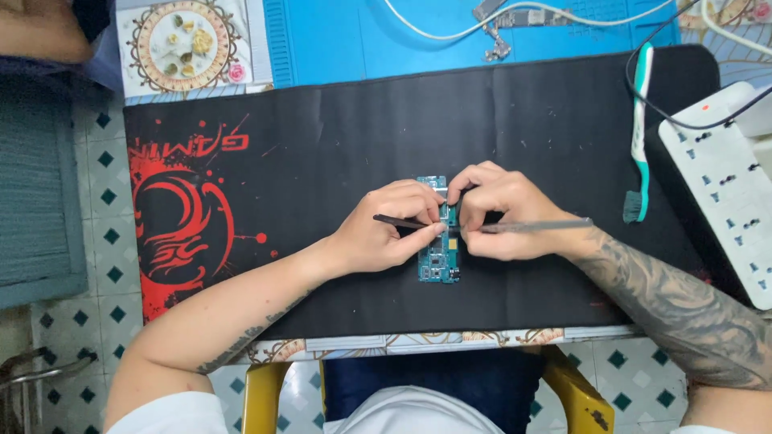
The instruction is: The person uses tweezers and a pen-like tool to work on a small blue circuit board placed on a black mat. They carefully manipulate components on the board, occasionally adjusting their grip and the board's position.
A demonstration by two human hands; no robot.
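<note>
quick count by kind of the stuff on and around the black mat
circuit boards: 2, one under the hands, one on the blue mat
thin hand tools: 2, left, right
toothbrush: 1
power strip: 1
total: 6

Black desk mat point(515, 120) showing a red swirl print at one end. Blue-green circuit board point(438, 261) sitting on it. Blue work mat point(338, 36) lying beyond, white cable point(450, 34) crossing it. Teal-and-white toothbrush point(640, 137), white power strip point(724, 185). Floor tiles point(104, 185) showing white with teal diamonds. Yellow chair frame point(261, 398).
</note>
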